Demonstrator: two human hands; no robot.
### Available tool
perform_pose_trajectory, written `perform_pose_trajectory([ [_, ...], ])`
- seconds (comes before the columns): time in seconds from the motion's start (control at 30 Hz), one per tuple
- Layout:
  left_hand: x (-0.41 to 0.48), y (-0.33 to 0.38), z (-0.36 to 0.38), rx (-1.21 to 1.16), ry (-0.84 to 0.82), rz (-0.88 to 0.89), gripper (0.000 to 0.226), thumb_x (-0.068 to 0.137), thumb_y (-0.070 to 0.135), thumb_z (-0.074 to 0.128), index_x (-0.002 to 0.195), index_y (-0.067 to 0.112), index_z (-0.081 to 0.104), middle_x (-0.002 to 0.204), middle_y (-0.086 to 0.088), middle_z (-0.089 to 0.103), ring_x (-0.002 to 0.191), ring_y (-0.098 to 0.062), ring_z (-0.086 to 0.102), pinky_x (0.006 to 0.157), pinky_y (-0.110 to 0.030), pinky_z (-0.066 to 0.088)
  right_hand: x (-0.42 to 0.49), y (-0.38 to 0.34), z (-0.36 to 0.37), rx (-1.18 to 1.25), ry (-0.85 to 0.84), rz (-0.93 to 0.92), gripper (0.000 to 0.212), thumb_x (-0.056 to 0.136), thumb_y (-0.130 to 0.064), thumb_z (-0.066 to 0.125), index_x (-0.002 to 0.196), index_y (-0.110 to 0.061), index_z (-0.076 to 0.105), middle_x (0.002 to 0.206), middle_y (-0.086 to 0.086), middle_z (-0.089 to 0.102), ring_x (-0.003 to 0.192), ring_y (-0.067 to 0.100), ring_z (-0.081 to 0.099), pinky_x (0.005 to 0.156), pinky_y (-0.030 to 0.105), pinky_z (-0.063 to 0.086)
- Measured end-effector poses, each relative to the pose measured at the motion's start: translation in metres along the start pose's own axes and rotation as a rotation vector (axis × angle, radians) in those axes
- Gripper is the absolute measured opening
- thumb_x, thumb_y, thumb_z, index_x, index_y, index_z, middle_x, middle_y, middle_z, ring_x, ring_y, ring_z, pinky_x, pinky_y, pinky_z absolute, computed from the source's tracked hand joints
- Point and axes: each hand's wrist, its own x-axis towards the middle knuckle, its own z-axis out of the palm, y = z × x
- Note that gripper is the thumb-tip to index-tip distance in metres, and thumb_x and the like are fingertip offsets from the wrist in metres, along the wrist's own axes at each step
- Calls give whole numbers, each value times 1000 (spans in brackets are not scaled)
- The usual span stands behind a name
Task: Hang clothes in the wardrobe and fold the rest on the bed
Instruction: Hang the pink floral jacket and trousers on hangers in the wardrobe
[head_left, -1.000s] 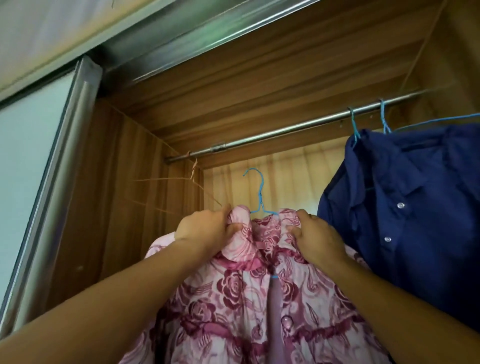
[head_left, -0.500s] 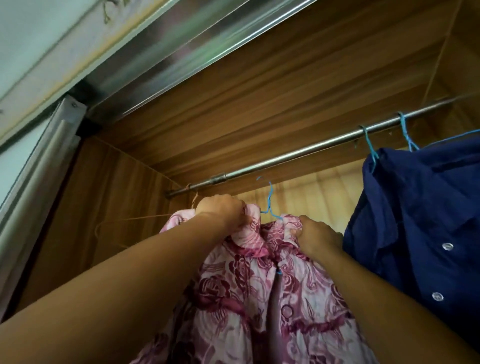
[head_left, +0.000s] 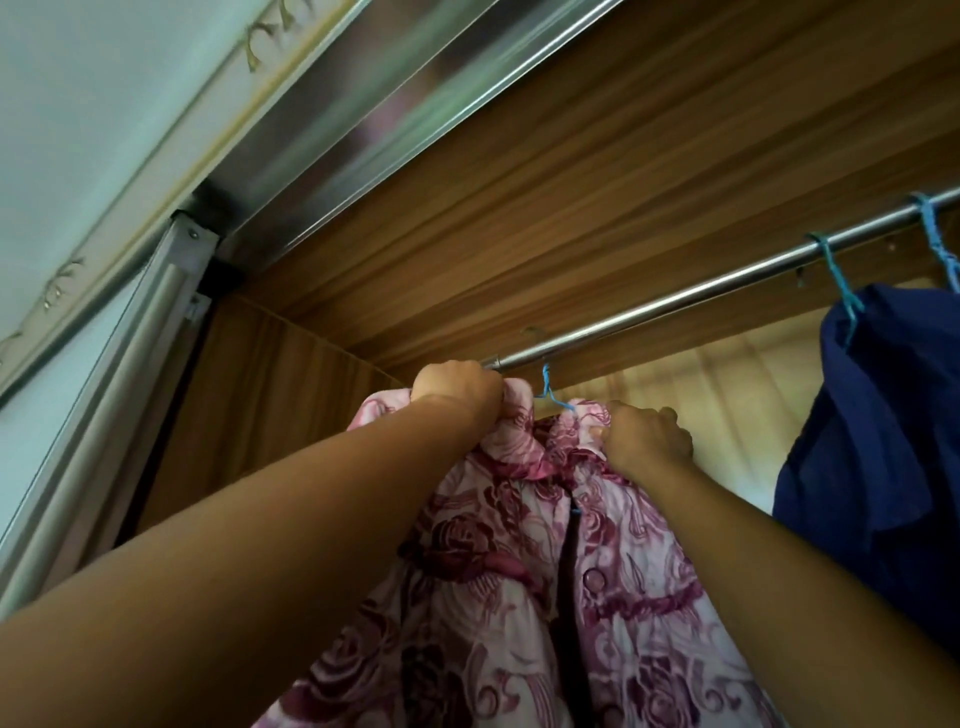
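Both hands are raised inside the wardrobe, each closed tightly on the pink floral garment (head_left: 519, 571). The left hand (head_left: 457, 387) has its fingers curled into a fist round bunched cloth at the collar on its own side. The right hand (head_left: 647, 436), slightly lower, pinches the other side of the collar with curled fingers, its thumb hidden in the fabric. Between the two hands the thin blue hanger (head_left: 549, 389) rises out of the neckline, and its wire reaches up to the underside of the metal rail (head_left: 675, 306). Whether the hook is over the rail cannot be told, since its top is lost against the metal. The rail runs just above the knuckles of the left hand and climbs away past the right hand. The garment hangs down from both grips between the forearms, its buttoned front facing the camera with a dark gap along the placket. Well beyond the right hand a navy shirt (head_left: 883, 441) hangs from the same rail on another blue hanger (head_left: 836, 280), with a second blue hook further out at the frame's edge. Over the hands is the wardrobe's wooden top panel (head_left: 571, 208), and beyond the left hand are the metal door track (head_left: 363, 119) and the sliding door's frame (head_left: 130, 364).
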Motion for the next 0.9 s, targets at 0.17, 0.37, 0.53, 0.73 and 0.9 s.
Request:
perform_pose_trajectory([
  [0.17, -26, -4, 11, 89, 3, 23, 31, 99, 36, 52, 126, 26, 65, 130, 0, 64, 120, -25, 60, 81, -33, 39, -18, -3, 18, 36, -19, -87, 34, 100, -30, 50, 134, -26, 54, 126, 12, 66, 121, 37, 52, 86, 39, 49],
  [0.37, -55, -5, 24, 146, 86, -27, 39, 96, 39, 48, 127, 17, 55, 131, -4, 61, 130, -30, 45, 102, -47, 29, -42, -6, 19, 131, 80, -121, 30, 94, -18, 56, 123, -15, 62, 118, 16, 70, 109, 37, 64, 87, 35, 49],
  [0.53, -76, -5, 47, -73, 261, -98, 41, 97, 46, 43, 127, 20, 52, 132, -11, 53, 121, -34, 41, 94, -45, 33, -53, -4, 9, 637, 28, 191, 43, 81, -34, 68, 120, -15, 61, 122, 17, 65, 109, 39, 62, 90, 39, 53],
  [0.73, -93, 18, 49, -566, 150, -163, 80, 76, 56, 74, 141, 27, 38, 135, -14, 29, 125, -37, 31, 104, -48, 38, -65, -10, 12, 381, -107, 246, 72, 81, -45, 73, 139, -22, 38, 136, 19, 41, 120, 44, 54, 102, 49, 48],
  [0.9, -79, 20, 63, -766, 145, -110, 37, 84, 6, 59, 120, 9, 54, 130, -19, 31, 101, -19, 35, 101, -22, 38, -55, -3, 17, 456, -34, 87, 37, 96, -46, 59, 113, -14, 56, 121, 18, 65, 110, 41, 62, 88, 39, 51],
])
